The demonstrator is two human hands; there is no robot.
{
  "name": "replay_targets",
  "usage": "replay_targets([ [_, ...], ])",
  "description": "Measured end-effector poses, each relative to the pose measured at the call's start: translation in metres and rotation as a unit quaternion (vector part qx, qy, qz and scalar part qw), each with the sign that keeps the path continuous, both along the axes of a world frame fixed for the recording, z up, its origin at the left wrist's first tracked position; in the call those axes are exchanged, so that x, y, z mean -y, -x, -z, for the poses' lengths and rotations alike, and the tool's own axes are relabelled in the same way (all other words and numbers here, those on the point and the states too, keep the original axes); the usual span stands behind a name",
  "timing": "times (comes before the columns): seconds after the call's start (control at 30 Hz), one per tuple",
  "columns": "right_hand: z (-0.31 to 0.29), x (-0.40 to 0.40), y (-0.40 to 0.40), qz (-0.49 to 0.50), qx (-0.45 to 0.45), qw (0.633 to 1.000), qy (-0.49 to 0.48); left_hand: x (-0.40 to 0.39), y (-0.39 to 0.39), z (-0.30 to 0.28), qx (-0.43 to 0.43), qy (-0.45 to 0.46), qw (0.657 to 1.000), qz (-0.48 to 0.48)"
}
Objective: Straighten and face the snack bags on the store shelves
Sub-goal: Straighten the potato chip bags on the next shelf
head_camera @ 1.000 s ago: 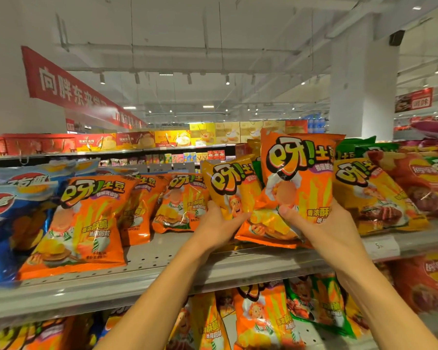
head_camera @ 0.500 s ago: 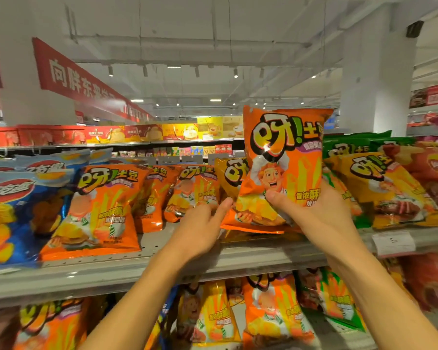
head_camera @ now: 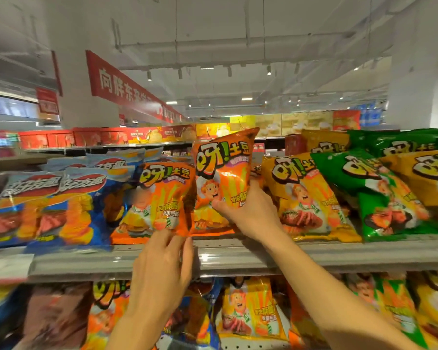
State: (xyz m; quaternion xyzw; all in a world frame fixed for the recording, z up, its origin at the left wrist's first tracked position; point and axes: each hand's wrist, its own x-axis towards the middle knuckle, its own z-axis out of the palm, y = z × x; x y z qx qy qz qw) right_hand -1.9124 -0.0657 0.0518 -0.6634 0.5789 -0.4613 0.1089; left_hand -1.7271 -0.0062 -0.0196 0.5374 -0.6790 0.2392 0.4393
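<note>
**Seating the Held Orange Bag Beside Its Neighbour**

Your right hand (head_camera: 248, 213) grips the held orange bag (head_camera: 223, 178) across its lower half: the thumb lies on the printed front near the cartoon figure, and the remaining fingers wrap the bag's right edge toward the back. The bag stands nearly upright, long axis vertical, with its top leaning slightly to the right. Its printed face points toward you. Its bottom seam sits at or just above the shelf deck (head_camera: 314, 251); contact cannot be confirmed.

Your left hand (head_camera: 162, 271) is lower and nearer to you, in front of the shelf lip. Its fingers are extended and close together, holding nothing. The fingertips reach up to the bottom edge of the neighbouring orange bag (head_camera: 159, 200), at the point where that bag meets the held one.

The controlling relation is this: the held bag lies directly above and slightly right of the left fingertips, and touches or slightly overlaps the neighbouring bag's right edge. The yellow bag (head_camera: 306, 195) stands just beside it on the right, leaning back.

The step in hand appears to be seating. Lower the held bag along its vertical axis into the gap. Use the left fingertips to square the two bottom seams along the shelf front.

Caution: the gap is narrow, so a tilted entry may crease either adjoining bag.
</note>
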Motion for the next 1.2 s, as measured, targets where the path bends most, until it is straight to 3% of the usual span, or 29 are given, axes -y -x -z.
replay_targets([
  [0.13,0.007,0.012,0.002,-0.037,-0.028,0.993,-0.105,0.002,-0.001,0.000,0.001,0.006,1.000,0.015],
  [0.33,0.005,-0.002,0.006,-0.024,-0.079,0.989,-0.126,0.005,0.006,0.002,-0.035,0.013,0.999,0.013],
  [0.5,0.021,-0.039,0.020,-0.017,-0.073,0.997,-0.002,0.004,0.030,-0.002,-0.063,0.056,0.995,0.045],
  [0.6,0.029,-0.061,0.047,-0.026,-0.003,0.997,0.070,-0.002,0.069,-0.013,-0.073,0.078,0.985,0.133],
  [0.7,0.031,-0.071,0.097,-0.025,0.120,0.989,0.087,-0.008,0.118,-0.021,-0.108,0.051,0.967,0.227],
  [0.87,0.034,-0.081,0.216,0.049,0.199,0.970,0.129,-0.007,0.206,-0.031,-0.196,-0.017,0.933,0.301],
  [1.03,0.033,-0.097,0.343,0.129,0.179,0.964,0.146,-0.003,0.305,-0.036,-0.247,-0.075,0.915,0.311],
  [1.2,0.024,-0.102,0.435,0.200,0.121,0.962,0.141,0.008,0.376,-0.048,-0.291,-0.140,0.914,0.246],
])
